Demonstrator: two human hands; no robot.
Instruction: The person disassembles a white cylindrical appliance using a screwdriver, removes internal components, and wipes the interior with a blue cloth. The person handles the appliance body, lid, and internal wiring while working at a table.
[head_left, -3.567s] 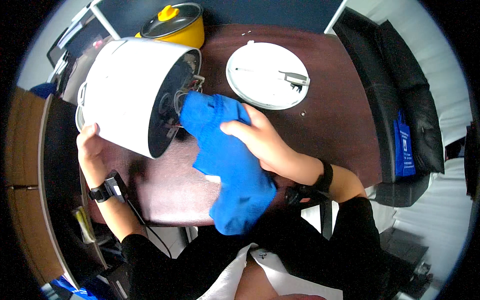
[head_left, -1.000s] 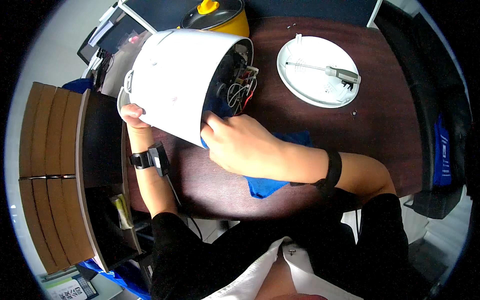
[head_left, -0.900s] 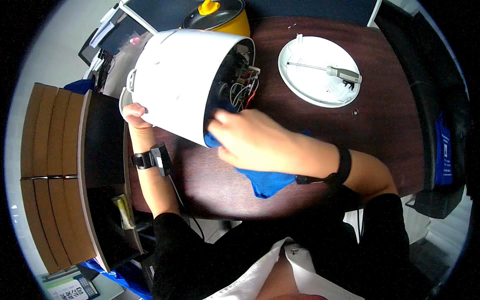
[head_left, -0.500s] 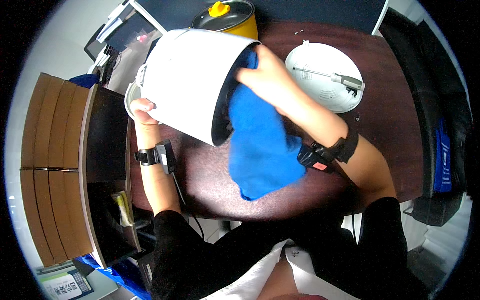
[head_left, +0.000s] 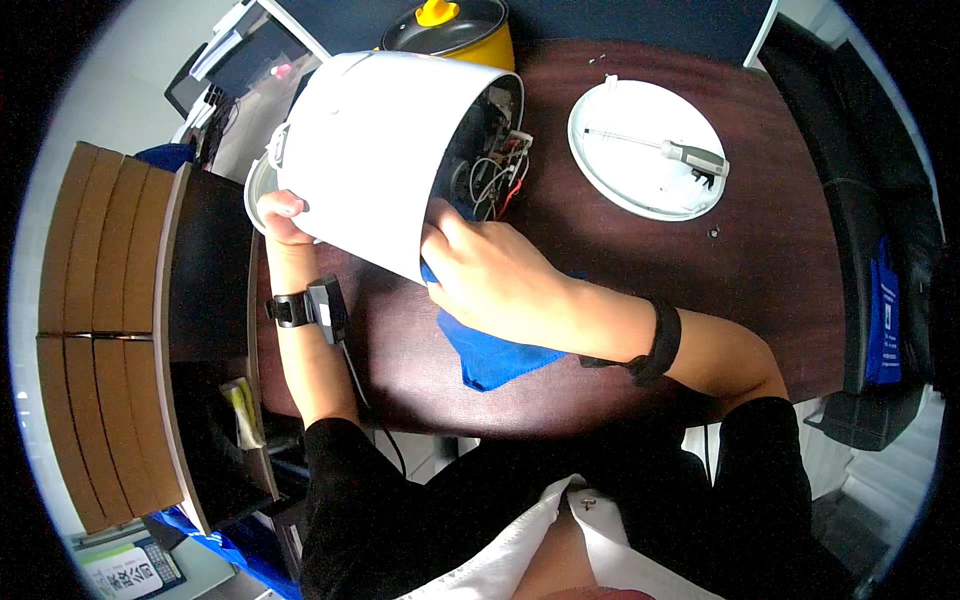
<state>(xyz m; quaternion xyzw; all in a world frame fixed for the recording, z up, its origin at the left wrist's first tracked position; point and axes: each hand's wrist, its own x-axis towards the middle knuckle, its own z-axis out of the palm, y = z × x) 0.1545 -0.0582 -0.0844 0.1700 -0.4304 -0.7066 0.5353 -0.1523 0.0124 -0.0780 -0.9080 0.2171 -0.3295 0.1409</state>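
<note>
A white rice cooker (head_left: 370, 160) lies tilted on its side, its open underside facing right. Inside the opening, loose wires (head_left: 490, 185) and electrical parts show, one lead red. My left hand (head_left: 287, 217) is closed around the cooker's lid end at the left, its thumb visible and the other fingers hidden behind. At the lower edge of the opening, my right hand (head_left: 490, 270) presses a bunched blue cloth (head_left: 500, 352) against the rim, fingertips partly inside. Most of the cloth hangs beneath that hand and wrist.
Right of the cooker, a round white base cover (head_left: 630, 185) holds a screwdriver (head_left: 690, 158). A small screw (head_left: 714, 233) lies near it. Behind stands a yellow pot (head_left: 480, 45) with a glass lid. Cardboard boxes (head_left: 100, 300) and a shelf (head_left: 215, 270) flank the left.
My right hand has moved with the blue cloth from the upper rim of the opening down to the lower rim, uncovering the wires inside. The left hand keeps its hold.
</note>
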